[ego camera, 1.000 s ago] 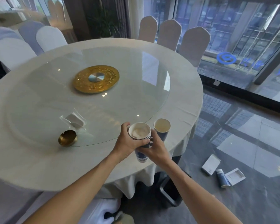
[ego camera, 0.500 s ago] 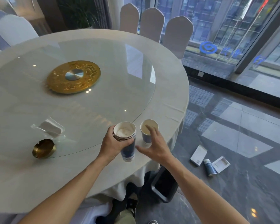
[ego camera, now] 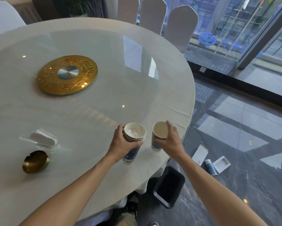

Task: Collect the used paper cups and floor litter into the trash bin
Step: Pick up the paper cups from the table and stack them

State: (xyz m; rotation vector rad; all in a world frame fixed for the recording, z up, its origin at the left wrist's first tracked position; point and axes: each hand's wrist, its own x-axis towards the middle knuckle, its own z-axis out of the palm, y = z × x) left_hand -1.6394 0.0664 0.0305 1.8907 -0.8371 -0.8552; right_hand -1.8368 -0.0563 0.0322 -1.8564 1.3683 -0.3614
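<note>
The right hand has now closed around the last single cup at the table edge, beside the stacked cups gripped by the left hand; the trash bin waits below.

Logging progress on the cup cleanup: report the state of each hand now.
Left hand: closed around the stack of paper cups.
Right hand: fingers wrapped on the single paper cup, which is tilted.
</note>
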